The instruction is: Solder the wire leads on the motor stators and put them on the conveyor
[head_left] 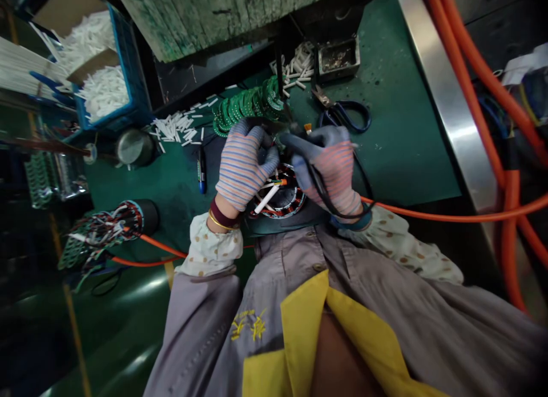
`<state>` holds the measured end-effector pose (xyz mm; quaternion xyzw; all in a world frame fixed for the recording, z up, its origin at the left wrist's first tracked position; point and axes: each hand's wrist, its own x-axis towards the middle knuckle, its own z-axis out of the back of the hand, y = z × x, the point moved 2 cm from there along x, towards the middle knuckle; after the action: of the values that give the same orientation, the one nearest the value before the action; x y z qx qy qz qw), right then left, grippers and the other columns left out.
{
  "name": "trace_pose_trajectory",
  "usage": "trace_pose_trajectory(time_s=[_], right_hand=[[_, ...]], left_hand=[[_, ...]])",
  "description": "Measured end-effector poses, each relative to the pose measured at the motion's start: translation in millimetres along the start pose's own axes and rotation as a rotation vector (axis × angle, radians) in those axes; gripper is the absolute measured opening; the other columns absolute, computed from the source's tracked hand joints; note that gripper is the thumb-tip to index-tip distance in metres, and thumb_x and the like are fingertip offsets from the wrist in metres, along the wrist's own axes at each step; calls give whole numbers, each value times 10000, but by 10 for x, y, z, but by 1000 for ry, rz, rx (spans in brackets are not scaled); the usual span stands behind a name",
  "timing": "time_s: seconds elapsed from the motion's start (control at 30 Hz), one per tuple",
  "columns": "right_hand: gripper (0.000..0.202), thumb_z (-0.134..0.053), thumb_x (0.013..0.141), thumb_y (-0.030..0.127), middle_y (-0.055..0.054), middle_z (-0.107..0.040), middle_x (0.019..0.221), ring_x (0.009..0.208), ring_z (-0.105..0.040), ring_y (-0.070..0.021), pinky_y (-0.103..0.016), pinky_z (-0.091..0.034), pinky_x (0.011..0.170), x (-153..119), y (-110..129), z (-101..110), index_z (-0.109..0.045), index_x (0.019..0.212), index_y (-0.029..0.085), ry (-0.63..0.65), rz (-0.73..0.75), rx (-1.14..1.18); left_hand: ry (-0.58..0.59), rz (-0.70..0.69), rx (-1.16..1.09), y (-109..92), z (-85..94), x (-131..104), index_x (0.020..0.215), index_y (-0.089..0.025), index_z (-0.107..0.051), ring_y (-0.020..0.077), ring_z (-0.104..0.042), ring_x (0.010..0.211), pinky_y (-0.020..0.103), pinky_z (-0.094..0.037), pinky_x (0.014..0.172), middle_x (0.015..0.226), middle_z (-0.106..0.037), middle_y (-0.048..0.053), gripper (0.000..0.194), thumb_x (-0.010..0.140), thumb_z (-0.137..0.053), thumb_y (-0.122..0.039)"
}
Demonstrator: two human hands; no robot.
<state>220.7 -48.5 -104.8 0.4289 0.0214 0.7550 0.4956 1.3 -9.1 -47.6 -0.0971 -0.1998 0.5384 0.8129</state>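
Note:
Both hands wear striped knit gloves with grey-blue fingertips. My left hand (246, 163) is closed at the upper left of a round wound stator (295, 205), its fingers curled around something dark I cannot make out. My right hand (329, 165) is closed at the stator's upper right, holding a dark tool-like object (289, 135) whose shape is blurred. A black cable loops over my right wrist. On the stator lie a white sleeve (266, 199) and an orange connector (283, 182) with thin wires.
Green circuit boards (244, 107) stand in a row beyond my hands. Scissors (345, 114) and a metal tray (339, 58) lie behind right; white tubes (173, 127), a marker (201, 171), a metal cup (135, 147), another wired stator (143, 217) and a blue bin (139, 94) are left.

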Motion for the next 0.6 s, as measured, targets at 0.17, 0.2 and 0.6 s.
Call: trace_pose_trajectory(time_s=[0.17,0.2,0.6], right_hand=[[344,-736,1096,405,-87,-734,1179,1076,-632,-299,-456,-553,906,167,11,-58,-874,1403,333,87,-36,-62],[375,-742,1092,412,-84,-731,1192,1077,-628,-299,-464,-559,915,154,3,-59,-859,1442,347,78,-51,-58],[385,-575,1193,474,-117,-748,1193,1114,-681,-326,-520,-559,990,17,-44,-13,-893,1306,288,103,-160,125]], left_hand=[[44,23,-24,40,68,2,1136,-250,-749,317,-778,1188,485,-657,1151,1190,-781,66,114,1144,-839,-320],[54,17,-23,39,86,2,1149,-248,-759,316,-784,1195,485,-660,1159,1193,-792,64,110,1161,-823,-336],[13,16,-68,104,18,35,1122,-247,-730,302,-808,1223,478,-662,1153,1213,-800,73,157,1195,-827,-346]])
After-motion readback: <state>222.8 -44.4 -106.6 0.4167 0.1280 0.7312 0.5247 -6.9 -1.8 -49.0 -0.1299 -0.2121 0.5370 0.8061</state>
